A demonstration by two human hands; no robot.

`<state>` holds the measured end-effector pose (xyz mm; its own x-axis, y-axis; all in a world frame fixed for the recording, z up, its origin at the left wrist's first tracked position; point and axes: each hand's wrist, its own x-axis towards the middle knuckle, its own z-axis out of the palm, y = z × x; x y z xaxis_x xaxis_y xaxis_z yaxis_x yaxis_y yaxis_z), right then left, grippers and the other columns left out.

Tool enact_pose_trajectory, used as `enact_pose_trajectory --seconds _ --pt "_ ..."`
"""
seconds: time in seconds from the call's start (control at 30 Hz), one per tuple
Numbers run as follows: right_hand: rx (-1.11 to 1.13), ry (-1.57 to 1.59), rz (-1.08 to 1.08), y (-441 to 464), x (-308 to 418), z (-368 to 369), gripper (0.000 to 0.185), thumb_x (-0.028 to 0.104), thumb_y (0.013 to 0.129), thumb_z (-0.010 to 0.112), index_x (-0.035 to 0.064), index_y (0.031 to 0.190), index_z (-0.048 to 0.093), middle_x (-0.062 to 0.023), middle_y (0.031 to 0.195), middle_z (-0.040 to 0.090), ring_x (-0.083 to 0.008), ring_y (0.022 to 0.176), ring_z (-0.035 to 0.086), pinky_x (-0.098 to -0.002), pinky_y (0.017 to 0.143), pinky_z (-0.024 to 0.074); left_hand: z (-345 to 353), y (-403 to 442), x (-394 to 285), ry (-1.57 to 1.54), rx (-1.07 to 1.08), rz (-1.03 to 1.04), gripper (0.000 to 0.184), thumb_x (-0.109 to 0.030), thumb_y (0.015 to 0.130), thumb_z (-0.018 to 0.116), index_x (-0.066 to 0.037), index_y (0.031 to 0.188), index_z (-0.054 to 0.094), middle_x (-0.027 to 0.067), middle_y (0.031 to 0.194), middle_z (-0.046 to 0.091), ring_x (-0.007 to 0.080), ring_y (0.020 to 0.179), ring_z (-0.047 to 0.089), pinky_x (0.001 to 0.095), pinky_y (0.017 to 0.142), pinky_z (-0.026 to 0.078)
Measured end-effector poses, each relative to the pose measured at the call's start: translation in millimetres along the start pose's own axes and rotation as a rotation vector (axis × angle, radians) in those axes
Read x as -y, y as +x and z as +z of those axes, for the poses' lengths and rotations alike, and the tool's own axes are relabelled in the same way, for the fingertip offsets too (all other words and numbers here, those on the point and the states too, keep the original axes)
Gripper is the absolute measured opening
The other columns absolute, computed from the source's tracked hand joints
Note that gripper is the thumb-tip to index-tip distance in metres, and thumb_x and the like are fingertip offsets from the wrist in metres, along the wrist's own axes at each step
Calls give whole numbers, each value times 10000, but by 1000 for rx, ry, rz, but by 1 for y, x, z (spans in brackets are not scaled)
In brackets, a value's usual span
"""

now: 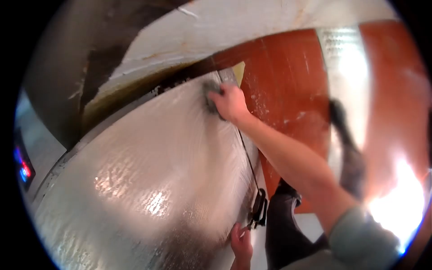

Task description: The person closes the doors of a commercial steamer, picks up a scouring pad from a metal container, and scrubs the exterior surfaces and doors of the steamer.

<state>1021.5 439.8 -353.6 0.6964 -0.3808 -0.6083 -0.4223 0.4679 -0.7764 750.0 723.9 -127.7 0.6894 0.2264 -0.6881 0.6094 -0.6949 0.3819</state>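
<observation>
A broad, pale, curved panel [135, 148] with a wet, shiny surface fills the middle and left of the head view. On its upper right part, my right hand [230, 102] is closed around a dark wiping pad [210, 95] and presses it flat against the panel. Streaks of liquid run around the pad. Low in the view, my left hand [241, 243] is at the panel's right edge with its fingers curled together. Just above its fingertips is a black clamp-like fitting [258, 209], joined to a thin dark line along the edge. What the left fingers grip is unclear.
A reddish-brown floor [288, 81] lies to the right, crossed by a bright metal strip [346, 67]. My dark-trousered leg [288, 229] stands beside the panel. A large, worn, whitish curved shape [216, 27] borders the top. Red and blue lights [24, 170] glow at far left.
</observation>
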Motion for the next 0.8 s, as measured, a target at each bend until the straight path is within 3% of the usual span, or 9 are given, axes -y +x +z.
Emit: enact_pose_trajectory --seconds 0.03,0.07,0.1,0.2,0.33,0.43,0.53,0.67,0.8 --pt "81 81 124 5 11 -5 181 153 813 739 21 932 706 -198 758 618 -357 799 639 -436 738 540 -2 0 3 6 4 17 533 -48 940 644 79 1403 413 198 1274 592 217 1087 644 301 825 557" --pt "-120 -152 -376 -28 13 6 172 137 799 750 36 928 697 -188 780 623 -356 798 633 -444 720 536 1 -2 7 11 10 19 541 -53 937 650 79 1404 412 197 1269 596 216 1089 644 300 821 558" --pt "-119 7 -584 -59 39 14 176 114 793 751 39 938 686 -178 795 624 -339 793 628 -437 715 541 -1 -6 3 19 25 -12 543 -54 936 653 78 1405 414 195 1258 602 216 1086 645 302 824 558" --pt "-213 -86 -697 -56 83 23 234 124 794 749 60 1015 709 -157 838 661 -314 826 653 -416 732 554 -2 3 8 46 28 -22 550 -57 931 661 70 1408 419 188 1224 621 216 1079 647 307 837 556" --pt "-162 -136 -96 93 -38 -12 267 214 874 713 50 1084 719 -199 842 700 -309 780 663 -411 742 538 -20 11 41 535 33 285 376 -113 950 608 29 1294 559 188 1189 651 312 1106 623 404 949 496" --pt "-177 -179 -78 90 -42 -12 266 212 878 719 46 1086 718 -180 877 714 -313 809 670 -404 742 530 -10 7 20 648 45 256 326 -161 965 566 21 1228 626 200 1184 655 375 1119 609 465 1010 457" --pt "-250 -185 -411 78 -17 1 291 216 885 720 44 1120 712 -171 920 721 -274 833 679 -374 768 531 -6 11 -5 517 139 135 346 -173 965 564 24 1245 619 211 1233 639 387 1143 599 473 1042 429" --pt "-118 84 -11 141 -84 -15 276 211 918 695 8 1104 692 -173 937 705 -188 839 661 -363 785 522 -23 12 48 779 55 294 388 -178 961 584 0 1305 605 226 1341 598 375 1207 579 466 1078 401" --pt "-81 -120 -99 59 -24 -14 226 155 899 701 11 1074 705 -159 934 695 -251 865 655 -344 765 520 -23 4 61 515 29 204 445 -164 947 629 9 1349 551 217 1322 585 307 1227 566 401 1046 428"
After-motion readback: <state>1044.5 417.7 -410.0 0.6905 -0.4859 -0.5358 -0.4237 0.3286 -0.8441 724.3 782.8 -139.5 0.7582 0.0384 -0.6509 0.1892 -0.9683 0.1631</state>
